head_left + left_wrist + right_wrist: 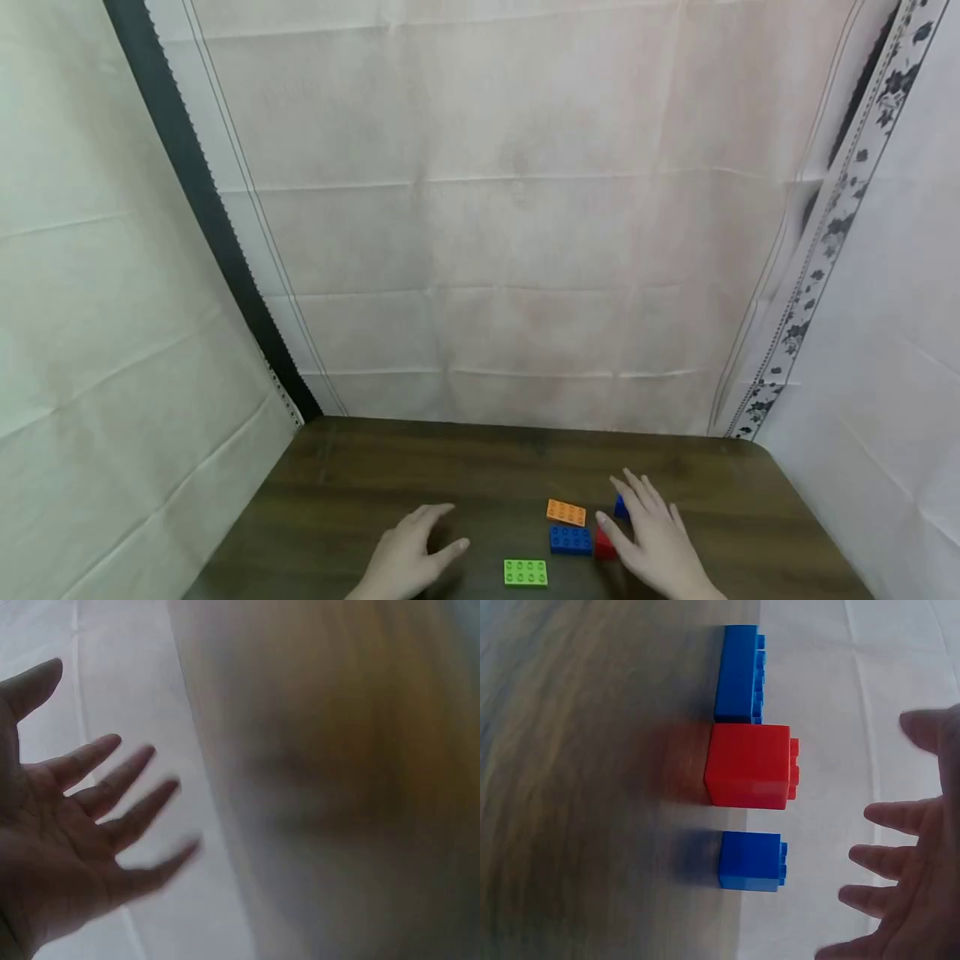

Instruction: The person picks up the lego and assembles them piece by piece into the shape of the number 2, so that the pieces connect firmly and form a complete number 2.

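Observation:
My left hand (411,548) hovers over the table with fingers spread, left of a lime green brick (526,572); in the left wrist view its palm is bare. My right hand (660,537) is held with fingers apart above a red brick (604,545) and a small blue brick (621,507), partly covering both in the head view. From the right wrist, the red brick (748,766) stands between the small blue brick (751,860) and a longer blue brick (737,673), the fingers apart from all of them. An orange brick (566,512) lies behind the longer blue brick (571,540).
The bricks lie on a dark brown wooden table (420,458). Pale cloth (517,233) hangs behind it and along both sides. A dark strip (217,225) runs down the left corner, a floral border (832,233) down the right.

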A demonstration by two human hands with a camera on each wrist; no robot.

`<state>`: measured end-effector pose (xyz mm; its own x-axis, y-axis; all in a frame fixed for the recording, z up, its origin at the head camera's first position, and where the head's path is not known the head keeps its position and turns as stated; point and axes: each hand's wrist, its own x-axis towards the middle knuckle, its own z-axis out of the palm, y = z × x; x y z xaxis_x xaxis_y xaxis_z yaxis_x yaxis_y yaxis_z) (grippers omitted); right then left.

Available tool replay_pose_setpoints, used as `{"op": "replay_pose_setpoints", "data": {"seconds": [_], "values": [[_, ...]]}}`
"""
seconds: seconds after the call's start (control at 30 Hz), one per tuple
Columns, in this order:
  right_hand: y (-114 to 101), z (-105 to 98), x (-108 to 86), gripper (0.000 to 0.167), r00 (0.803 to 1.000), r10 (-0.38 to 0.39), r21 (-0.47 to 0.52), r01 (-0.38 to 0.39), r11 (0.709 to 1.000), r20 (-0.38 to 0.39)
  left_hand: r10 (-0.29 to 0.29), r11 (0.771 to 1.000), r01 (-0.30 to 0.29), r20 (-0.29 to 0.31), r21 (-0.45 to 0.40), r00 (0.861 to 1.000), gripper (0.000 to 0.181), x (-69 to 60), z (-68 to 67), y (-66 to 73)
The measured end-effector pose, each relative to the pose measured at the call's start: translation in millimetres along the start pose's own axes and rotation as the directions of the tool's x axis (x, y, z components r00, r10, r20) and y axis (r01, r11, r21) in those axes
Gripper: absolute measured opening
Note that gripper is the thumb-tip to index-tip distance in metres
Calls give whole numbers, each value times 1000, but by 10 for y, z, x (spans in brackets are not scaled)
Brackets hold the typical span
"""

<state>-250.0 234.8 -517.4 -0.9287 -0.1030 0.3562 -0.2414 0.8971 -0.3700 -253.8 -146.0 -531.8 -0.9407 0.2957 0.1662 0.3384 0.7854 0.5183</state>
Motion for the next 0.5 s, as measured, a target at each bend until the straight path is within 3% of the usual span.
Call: {"op": "replay_pose_setpoints", "data": {"seconds": [0.1, 0.2, 0.27, 0.37, 0.5], "values": [[15, -7, 48, 43, 998, -29, 79, 33, 996, -54, 48, 965, -22, 92, -261, 995, 60, 22, 41, 82], [19, -22, 62, 25, 1000, -27, 151, 27, 988, -7, 79, 929, -7, 179, -370, 981, 48, 37, 118, 163], [31, -29, 58, 28, 994, -20, 197, -1, 980, 106, 89, 918, 14, 240, -397, 967, 45, 47, 173, 203], [83, -11, 53, 41, 958, -41, 255, -34, 966, 284, 107, 922, 27, 320, -387, 942, 45, 77, 248, 251], [146, 58, 40, 40, 924, -75, 299, -43, 953, 374, 118, 951, -1, 358, -310, 926, 47, 116, 323, 324]]}}
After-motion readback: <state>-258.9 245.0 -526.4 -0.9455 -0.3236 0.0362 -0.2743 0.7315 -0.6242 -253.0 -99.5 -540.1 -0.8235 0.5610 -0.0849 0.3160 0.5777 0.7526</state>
